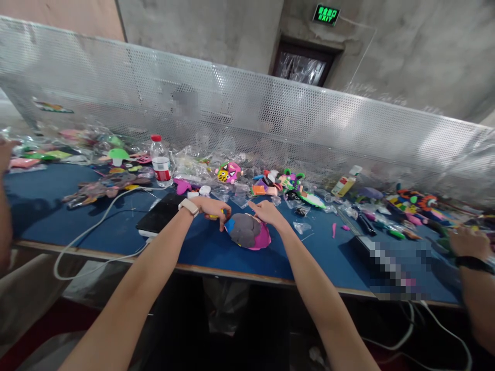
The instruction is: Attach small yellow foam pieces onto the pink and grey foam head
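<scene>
A lumpy piece of modelling clay [247, 232], mostly grey with blue at its left and magenta at its right, lies on the blue tabletop near the front edge. My left hand [212, 207], with a pale band on its wrist, has bent fingers closed at the clay's left edge. Something yellow [214, 216] shows beneath that palm; its kind is unclear. At the far right rim of the clay, my right hand [266, 212] has its fingers curled together against it. The fingertips are partly hidden.
A black box-like device [160, 215] with a white cable is left of my hands. Behind stand a red-capped bottle [160, 162], colourful clay figures [229, 172] and plastic wrappers along a perforated metal screen [240, 103]. Other people's hands [469, 242] show at both sides.
</scene>
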A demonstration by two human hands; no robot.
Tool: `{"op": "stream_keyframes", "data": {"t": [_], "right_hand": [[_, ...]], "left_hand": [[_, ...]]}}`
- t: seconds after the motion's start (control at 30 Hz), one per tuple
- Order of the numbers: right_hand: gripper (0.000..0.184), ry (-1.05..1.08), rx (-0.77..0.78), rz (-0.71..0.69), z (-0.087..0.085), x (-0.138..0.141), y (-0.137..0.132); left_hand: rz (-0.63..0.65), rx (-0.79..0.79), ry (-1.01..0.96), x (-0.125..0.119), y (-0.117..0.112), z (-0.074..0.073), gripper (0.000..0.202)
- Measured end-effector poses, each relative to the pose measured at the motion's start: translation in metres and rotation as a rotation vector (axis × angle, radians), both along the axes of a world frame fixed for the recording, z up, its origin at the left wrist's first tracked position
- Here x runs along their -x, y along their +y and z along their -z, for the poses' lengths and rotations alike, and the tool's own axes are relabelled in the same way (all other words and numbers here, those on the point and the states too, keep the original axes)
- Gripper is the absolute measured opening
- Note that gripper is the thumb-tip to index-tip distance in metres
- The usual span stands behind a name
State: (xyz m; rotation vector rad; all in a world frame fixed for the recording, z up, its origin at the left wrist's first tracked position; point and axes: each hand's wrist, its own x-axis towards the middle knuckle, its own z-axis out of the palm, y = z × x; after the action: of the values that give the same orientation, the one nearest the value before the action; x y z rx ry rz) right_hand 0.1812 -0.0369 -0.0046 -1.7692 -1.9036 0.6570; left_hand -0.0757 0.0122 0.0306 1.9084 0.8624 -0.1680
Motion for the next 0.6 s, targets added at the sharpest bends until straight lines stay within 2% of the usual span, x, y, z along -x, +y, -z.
{"op": "stream_keyframes", "data": {"t": [0.23,0.4,0.6], "right_hand": [[0.061,0.007,-0.049,-0.01,0.004,-0.005,0.003],[0.061,0.011,-0.114,-0.061,0.0,-0.003,-0.001],[0.058,0.001,-0.214,-0.138,0.002,0.005,-0.003]], "left_hand": [[-0.023,-0.125,0.046,-0.001,0.003,-0.001,0.019],[-0.023,-0.222,-0.076,-0.007,0.0,-0.001,0.022],[0.029,-0.225,-0.202,-0.01,-0.006,-0.005,0.038]]}}
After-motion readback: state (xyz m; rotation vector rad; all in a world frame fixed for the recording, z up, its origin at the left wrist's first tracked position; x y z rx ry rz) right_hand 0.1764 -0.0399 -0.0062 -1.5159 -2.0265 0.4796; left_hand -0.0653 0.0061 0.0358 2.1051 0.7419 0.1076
